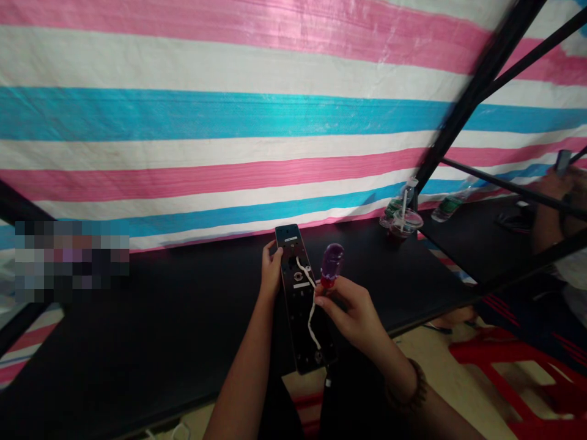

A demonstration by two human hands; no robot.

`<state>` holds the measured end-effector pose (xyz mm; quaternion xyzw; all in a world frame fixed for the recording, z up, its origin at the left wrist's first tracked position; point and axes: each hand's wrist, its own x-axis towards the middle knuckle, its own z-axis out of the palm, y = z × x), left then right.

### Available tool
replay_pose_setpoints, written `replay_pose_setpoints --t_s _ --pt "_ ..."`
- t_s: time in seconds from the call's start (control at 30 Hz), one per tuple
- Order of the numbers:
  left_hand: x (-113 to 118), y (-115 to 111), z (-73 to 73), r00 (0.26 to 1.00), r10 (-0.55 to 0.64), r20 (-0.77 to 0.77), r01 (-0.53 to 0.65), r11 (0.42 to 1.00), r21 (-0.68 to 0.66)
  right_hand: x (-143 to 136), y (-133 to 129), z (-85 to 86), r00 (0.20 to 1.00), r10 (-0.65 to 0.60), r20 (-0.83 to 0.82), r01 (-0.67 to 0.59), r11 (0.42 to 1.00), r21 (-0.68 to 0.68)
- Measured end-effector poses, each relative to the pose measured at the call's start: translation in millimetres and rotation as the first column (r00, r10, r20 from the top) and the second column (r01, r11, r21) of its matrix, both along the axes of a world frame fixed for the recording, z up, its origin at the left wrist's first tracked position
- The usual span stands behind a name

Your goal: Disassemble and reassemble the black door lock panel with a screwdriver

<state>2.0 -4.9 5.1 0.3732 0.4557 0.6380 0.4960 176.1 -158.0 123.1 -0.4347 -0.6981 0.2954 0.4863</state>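
Fingers of your left hand [271, 269] grip panel [302, 299] edge; right hand [351, 311] pinches purple screwdriver [331, 264] above white cable [312, 305].

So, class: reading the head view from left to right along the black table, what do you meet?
Left hand → long black panel → purple-handled screwdriver in the right hand → lidded plastic cup → clear bottle.
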Motion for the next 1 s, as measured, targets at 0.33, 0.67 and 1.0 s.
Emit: replay_pose_setpoints --t_s 0.33,0.67,1.0 --pt "-0.5 0.2 -1.2 1.0 0.0 -0.021 0.0 1.0 0.006 5.5 -2.8 8.5 0.997 0.07 0.044 -0.071 0.997 0.01" --pt "-0.5 -4.1 12.3 0.956 0.062 -0.288 -0.052 0.998 0.041 5.8 -0.5 -12.2 0.998 -0.042 -0.051 0.04 0.998 -0.045" --pt "11.7 -53.6 52.3 0.712 0.011 -0.702 0.04 0.998 0.056 8.5 -5.4 -23.0 0.999 0.033 0.026 -0.035 0.997 0.065"
